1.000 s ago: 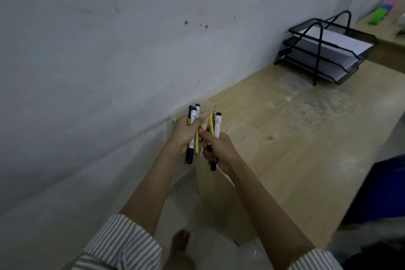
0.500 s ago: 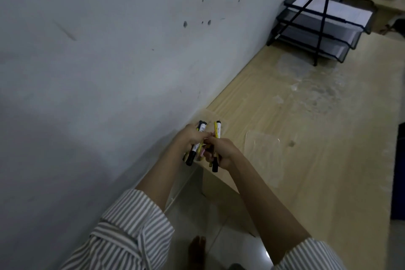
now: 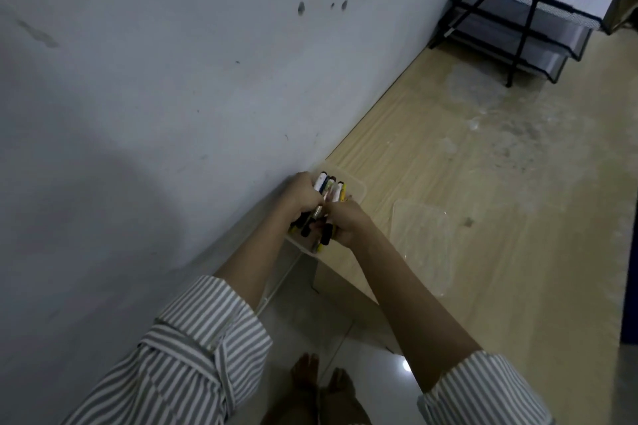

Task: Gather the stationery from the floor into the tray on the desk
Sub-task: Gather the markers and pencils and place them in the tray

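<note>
Wall (image 3: 172,79): on the left, along the counter's (image 3: 518,252) edge.
Tray (image 3: 359,188): on the counter's near corner, just beside the wall.
Hands: left hand (image 3: 302,197) and right hand (image 3: 345,222) touching, side by side over the tray.
Pens (image 3: 328,188): in both hands, over the tray.
Lid (image 3: 421,245): flat on the counter, right of the tray.
Paper rack (image 3: 518,28): at the counter's far end, well apart from the tray.
Feet (image 3: 321,379): on the floor (image 3: 373,338), below.

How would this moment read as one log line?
left hand: grips markers | right hand: grips markers | markers: over clear tray | lid: on desk beside tray
</note>
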